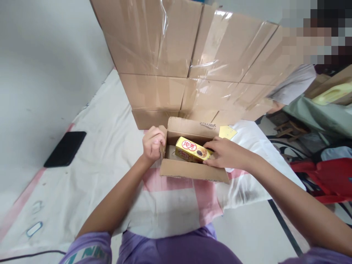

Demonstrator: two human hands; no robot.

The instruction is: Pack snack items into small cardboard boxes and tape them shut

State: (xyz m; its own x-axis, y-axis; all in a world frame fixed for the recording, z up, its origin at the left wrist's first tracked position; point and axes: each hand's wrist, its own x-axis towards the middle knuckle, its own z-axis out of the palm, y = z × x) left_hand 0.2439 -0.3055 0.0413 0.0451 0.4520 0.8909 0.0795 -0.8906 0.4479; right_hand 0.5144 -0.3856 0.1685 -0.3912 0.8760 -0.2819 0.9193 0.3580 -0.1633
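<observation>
A small open cardboard box (189, 171) lies on a white and pink sheet (115, 146) in front of me. My left hand (152, 143) is closed on the box's left flap, holding it outward. My right hand (224, 153) grips a yellow snack packet (189, 149) with red characters on it. The packet is tilted and sits partly inside the box opening. Both my forearms reach in from the bottom of the view.
A wall of taped cardboard cartons (192, 58) rises right behind the box. A black flat pad (65, 148) lies on the floor at left. Another person (297, 84) sits at right near a red plastic chair (327, 179). A yellow card (227, 131) lies behind the box.
</observation>
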